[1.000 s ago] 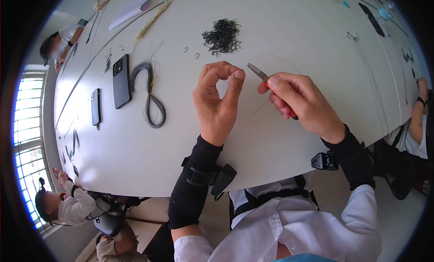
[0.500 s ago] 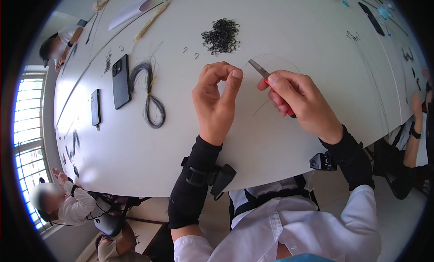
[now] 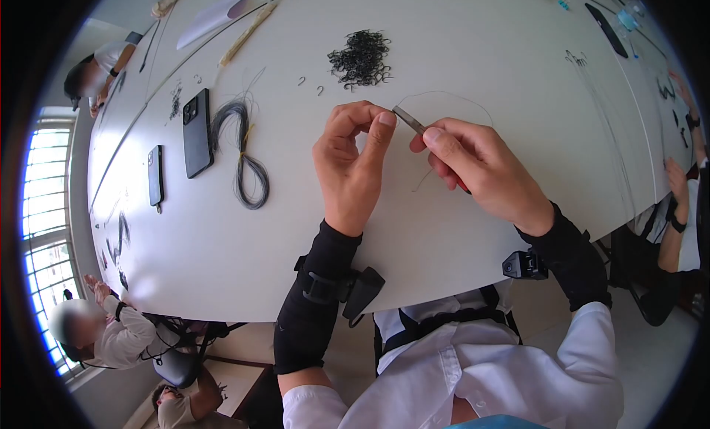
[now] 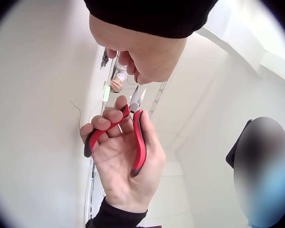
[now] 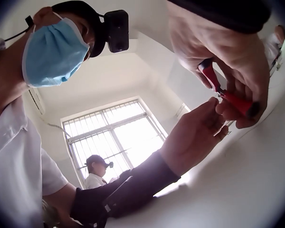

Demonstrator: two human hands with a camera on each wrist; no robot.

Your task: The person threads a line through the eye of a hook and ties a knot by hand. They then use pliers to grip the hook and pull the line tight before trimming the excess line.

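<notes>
My left hand (image 3: 347,163) is raised over the white table, thumb and forefinger pinched together around a thin clear line (image 3: 444,93). Whatever else sits between those fingertips is too small to make out. From there the line arcs away to the right in a loose loop. In my right hand (image 3: 484,159) are pliers (image 3: 411,123), their metal tips right at the left fingertips. The left wrist view shows the pliers' red and black handles (image 4: 140,147) spread across the right palm. Beyond the hands lies a pile of dark fish hooks (image 3: 360,58).
Two loose hooks (image 3: 320,90) lie left of the pile. A tied bundle of dark line (image 3: 255,181) and two phones (image 3: 197,137) rest on the left side. More hooks with long lines (image 3: 577,59) stretch along the right. Other people sit around the table.
The right hand has shifted left with the pliers, bringing their tips to the left fingertips. My left hand has barely moved and keeps its pinch.
</notes>
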